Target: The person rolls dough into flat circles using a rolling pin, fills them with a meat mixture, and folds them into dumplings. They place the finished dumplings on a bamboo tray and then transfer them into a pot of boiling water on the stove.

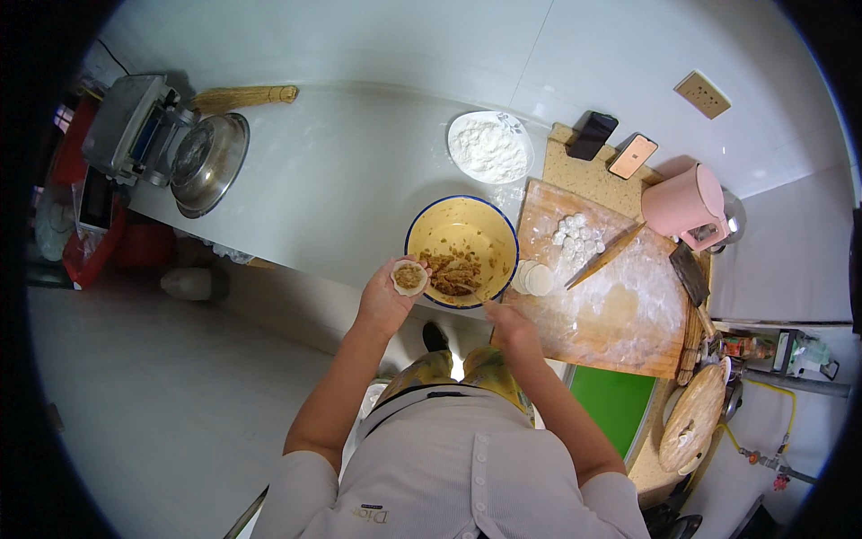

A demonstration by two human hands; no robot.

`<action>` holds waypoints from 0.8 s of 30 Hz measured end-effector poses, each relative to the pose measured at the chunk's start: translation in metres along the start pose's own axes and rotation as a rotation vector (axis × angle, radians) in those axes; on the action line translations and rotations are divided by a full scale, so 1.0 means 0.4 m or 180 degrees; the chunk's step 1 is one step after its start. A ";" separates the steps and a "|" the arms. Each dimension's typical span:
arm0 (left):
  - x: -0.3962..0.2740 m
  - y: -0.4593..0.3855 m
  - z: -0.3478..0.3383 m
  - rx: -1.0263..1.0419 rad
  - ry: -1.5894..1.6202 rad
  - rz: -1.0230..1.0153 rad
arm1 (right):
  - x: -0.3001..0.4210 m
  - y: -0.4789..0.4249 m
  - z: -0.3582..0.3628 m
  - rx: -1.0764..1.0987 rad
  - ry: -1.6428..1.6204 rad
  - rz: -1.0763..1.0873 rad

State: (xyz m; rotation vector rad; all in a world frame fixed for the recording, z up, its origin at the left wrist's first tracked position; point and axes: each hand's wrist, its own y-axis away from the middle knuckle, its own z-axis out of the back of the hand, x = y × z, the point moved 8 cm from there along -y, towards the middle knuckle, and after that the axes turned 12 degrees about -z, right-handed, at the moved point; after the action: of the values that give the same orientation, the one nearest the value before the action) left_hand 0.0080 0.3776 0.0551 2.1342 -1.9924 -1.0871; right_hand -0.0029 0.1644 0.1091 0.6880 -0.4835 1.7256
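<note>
My left hand (385, 302) cups a round dough wrapper (399, 288) with a mound of brown filling (409, 275) on it, beside the rim of a yellow enamel basin (465, 214). More crumbly filling (450, 268) lies in the near part of this blue-rimmed basin. Over the near right rim, my right hand (515, 330) grips a thin utensil (475, 294) whose end reaches into the filling; its exact kind is unclear. A few overlapping flat wrappers (539, 279) lie just right of the basin, at the left edge of a floured wooden board (572, 333).
Floured dough pieces (576, 236), a tapered rolling pin (609, 253) and a cleaver (689, 273) rest on the board. Behind stand a plate of flour (488, 147), two phones (592, 135) and a pink kettle (683, 201). Far left are a metal bowl (212, 168) and a whisk broom (246, 98).
</note>
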 end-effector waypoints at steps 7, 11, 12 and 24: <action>0.028 0.041 -0.065 0.0379 0.0048 0.0513 | 0.105 -0.002 -0.051 -0.0185 0.0844 0.0707; 0.047 0.088 -0.126 0.0777 0.0041 0.0828 | 0.192 -0.020 0.059 -0.0399 -0.0024 0.0511; 0.055 0.103 -0.147 0.0920 0.0133 0.0920 | 0.204 -0.023 0.072 -0.0450 -0.0150 0.0662; 0.052 0.217 -0.250 0.2158 -0.2428 0.0207 | 0.195 -0.035 0.132 -0.0374 -0.1282 0.0354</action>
State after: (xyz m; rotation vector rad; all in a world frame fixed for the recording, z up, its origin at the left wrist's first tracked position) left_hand -0.0189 0.3005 0.1615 2.0361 -3.1228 -1.5522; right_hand 0.0077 0.1907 0.1999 0.9424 -0.9092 1.6479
